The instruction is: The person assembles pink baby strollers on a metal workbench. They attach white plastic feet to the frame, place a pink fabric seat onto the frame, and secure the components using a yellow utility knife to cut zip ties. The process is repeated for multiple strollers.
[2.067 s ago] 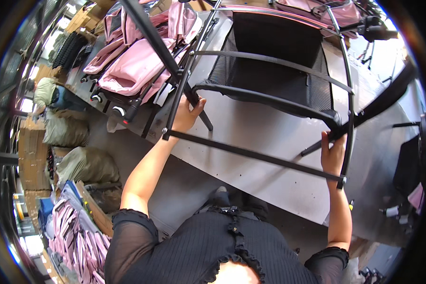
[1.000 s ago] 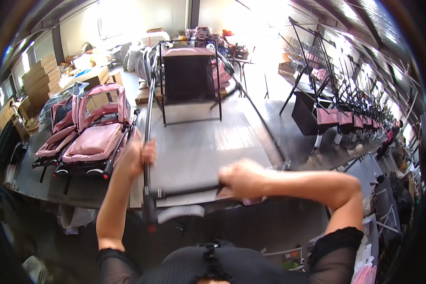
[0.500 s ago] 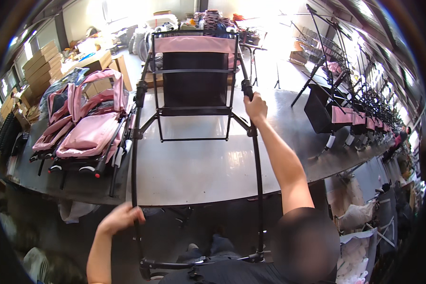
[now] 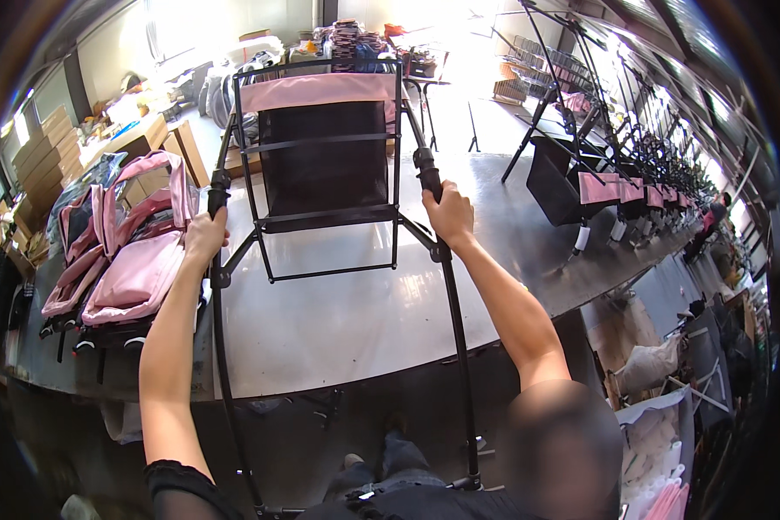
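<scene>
In front of me a black tubular stroller frame (image 4: 457, 334) lies over the worktable, its near end reaching past the table edge toward my body. A black fabric panel (image 4: 323, 160) with a pink band (image 4: 321, 92) along its far edge spans the tubes. My left hand (image 4: 206, 234) is closed round the left side tube, just below a black joint (image 4: 220, 180). Opposite it, my right hand (image 4: 451, 214) grips the right side tube just under a matching joint (image 4: 425, 165).
Pink folded strollers (image 4: 134, 273) lie on the table's left, close to my left forearm. A row of black frames with pink panels (image 4: 598, 188) stands along the right. Cardboard boxes (image 4: 43, 147) are stacked far left. The metal table (image 4: 347, 338) has a curved-looking near edge.
My left hand has moved up and forward from near the frame's close end onto the left tube. The right hand keeps its hold. The whole view has shifted slightly.
</scene>
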Action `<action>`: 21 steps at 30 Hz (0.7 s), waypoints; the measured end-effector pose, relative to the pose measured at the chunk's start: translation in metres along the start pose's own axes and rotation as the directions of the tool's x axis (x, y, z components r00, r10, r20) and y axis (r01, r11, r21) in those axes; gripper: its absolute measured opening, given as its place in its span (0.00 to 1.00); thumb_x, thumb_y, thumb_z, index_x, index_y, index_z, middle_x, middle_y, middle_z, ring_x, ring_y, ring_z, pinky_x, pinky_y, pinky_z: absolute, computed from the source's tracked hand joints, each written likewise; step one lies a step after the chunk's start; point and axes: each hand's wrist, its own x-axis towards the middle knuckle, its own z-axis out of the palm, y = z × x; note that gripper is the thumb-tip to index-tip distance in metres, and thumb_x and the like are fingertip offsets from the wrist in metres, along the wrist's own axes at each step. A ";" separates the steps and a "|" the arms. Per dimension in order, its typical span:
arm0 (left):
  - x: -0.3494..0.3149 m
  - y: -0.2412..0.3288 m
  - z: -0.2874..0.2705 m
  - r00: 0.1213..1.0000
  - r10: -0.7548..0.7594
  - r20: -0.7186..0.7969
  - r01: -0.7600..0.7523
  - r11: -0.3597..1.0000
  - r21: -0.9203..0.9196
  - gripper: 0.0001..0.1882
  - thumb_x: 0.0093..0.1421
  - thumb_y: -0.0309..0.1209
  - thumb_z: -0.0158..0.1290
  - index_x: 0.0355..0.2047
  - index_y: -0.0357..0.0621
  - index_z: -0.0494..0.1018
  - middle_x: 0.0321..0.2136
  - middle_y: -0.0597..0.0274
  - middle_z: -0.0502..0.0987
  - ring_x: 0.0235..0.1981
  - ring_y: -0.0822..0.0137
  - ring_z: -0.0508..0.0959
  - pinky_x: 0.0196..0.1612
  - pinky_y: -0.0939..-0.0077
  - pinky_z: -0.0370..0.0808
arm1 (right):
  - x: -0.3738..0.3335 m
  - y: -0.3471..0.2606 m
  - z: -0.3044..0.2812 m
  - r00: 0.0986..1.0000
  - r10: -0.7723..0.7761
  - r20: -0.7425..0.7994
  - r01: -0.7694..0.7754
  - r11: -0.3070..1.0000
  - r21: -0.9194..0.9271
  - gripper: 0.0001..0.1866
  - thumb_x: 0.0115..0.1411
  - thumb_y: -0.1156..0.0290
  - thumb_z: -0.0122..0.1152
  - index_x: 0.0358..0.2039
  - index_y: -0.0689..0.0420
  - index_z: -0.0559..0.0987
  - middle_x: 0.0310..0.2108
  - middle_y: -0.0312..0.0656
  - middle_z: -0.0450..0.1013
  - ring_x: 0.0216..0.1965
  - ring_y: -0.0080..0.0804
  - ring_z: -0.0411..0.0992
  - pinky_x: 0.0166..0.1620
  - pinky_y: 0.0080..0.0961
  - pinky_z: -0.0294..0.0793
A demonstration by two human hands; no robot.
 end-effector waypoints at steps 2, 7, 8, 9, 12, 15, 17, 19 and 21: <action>-0.011 0.021 -0.022 1.000 -0.005 -0.015 0.005 1.000 -0.017 0.29 0.59 0.51 0.44 0.26 0.31 0.73 0.17 0.54 0.78 0.19 0.64 0.80 0.31 0.72 0.76 | 0.002 -0.014 -0.022 0.999 0.021 -0.030 -0.022 1.000 -0.011 0.19 0.55 0.55 0.55 0.32 0.61 0.74 0.27 0.53 0.76 0.32 0.54 0.75 0.39 0.44 0.72; -0.025 0.097 -0.122 0.874 0.325 -0.362 -0.396 0.908 -0.139 0.25 0.62 0.49 0.44 0.26 0.36 0.73 0.13 0.65 0.73 0.10 0.75 0.73 0.14 0.80 0.68 | 0.027 -0.052 -0.130 0.891 -0.205 -0.404 0.281 0.949 0.139 0.19 0.56 0.55 0.59 0.30 0.61 0.73 0.20 0.46 0.74 0.24 0.47 0.75 0.32 0.39 0.72; -0.023 0.110 -0.141 0.835 0.371 -0.406 -0.464 0.871 -0.159 0.26 0.61 0.50 0.44 0.29 0.35 0.73 0.14 0.67 0.71 0.08 0.76 0.70 0.12 0.83 0.65 | 0.032 -0.059 -0.150 0.851 -0.226 -0.475 0.365 0.904 0.224 0.18 0.56 0.56 0.60 0.30 0.60 0.73 0.18 0.44 0.74 0.22 0.39 0.75 0.30 0.35 0.72; -0.022 0.119 -0.154 0.787 0.436 -0.437 -0.561 0.801 -0.210 0.27 0.61 0.50 0.44 0.30 0.34 0.74 0.13 0.67 0.70 0.07 0.77 0.67 0.12 0.83 0.64 | 0.037 -0.067 -0.166 0.827 -0.259 -0.498 0.460 0.822 0.336 0.19 0.58 0.57 0.59 0.32 0.63 0.71 0.21 0.42 0.73 0.22 0.30 0.75 0.24 0.27 0.72; -0.011 0.144 -0.170 0.801 0.424 -0.424 -0.540 0.816 -0.204 0.29 0.61 0.53 0.46 0.37 0.32 0.72 0.16 0.63 0.72 0.10 0.74 0.69 0.13 0.81 0.65 | 0.045 -0.084 -0.192 0.864 -0.252 -0.436 0.491 0.608 0.623 0.23 0.59 0.55 0.57 0.35 0.66 0.66 0.29 0.45 0.71 0.21 0.28 0.76 0.15 0.16 0.68; -0.037 0.170 -0.132 0.124 0.798 -0.590 -0.426 0.580 0.694 0.29 0.59 0.41 0.53 0.54 0.34 0.61 0.39 0.44 0.71 0.44 0.51 0.70 0.45 0.61 0.67 | 0.054 -0.092 -0.194 0.915 -0.155 -0.372 0.357 0.742 0.568 0.25 0.58 0.55 0.59 0.37 0.66 0.65 0.33 0.47 0.70 0.16 0.28 0.74 0.14 0.19 0.66; -0.102 0.182 -0.065 0.544 0.780 -0.308 -0.620 0.622 0.479 0.29 0.59 0.39 0.51 0.56 0.37 0.58 0.46 0.46 0.67 0.50 0.51 0.66 0.52 0.63 0.62 | 0.070 -0.094 -0.186 0.909 -0.068 -0.411 0.299 0.793 0.531 0.26 0.56 0.54 0.61 0.38 0.66 0.66 0.31 0.47 0.72 0.14 0.28 0.73 0.13 0.20 0.65; -0.189 0.188 0.014 0.409 0.644 0.646 -0.635 0.709 -0.305 0.37 0.57 0.48 0.54 0.60 0.40 0.56 0.57 0.46 0.63 0.60 0.47 0.61 0.63 0.61 0.55 | 0.092 -0.090 -0.173 0.901 -0.090 -0.424 0.328 0.780 0.532 0.24 0.55 0.55 0.61 0.36 0.66 0.68 0.26 0.45 0.72 0.15 0.28 0.73 0.14 0.20 0.66; -0.265 0.186 0.087 0.304 0.596 0.743 -0.276 0.802 -0.531 0.28 0.58 0.45 0.55 0.49 0.35 0.64 0.52 0.43 0.67 0.55 0.53 0.67 0.58 0.65 0.62 | 0.118 -0.080 -0.157 0.917 -0.083 -0.390 0.321 0.735 0.597 0.22 0.57 0.55 0.58 0.35 0.65 0.69 0.24 0.43 0.72 0.16 0.27 0.74 0.15 0.18 0.67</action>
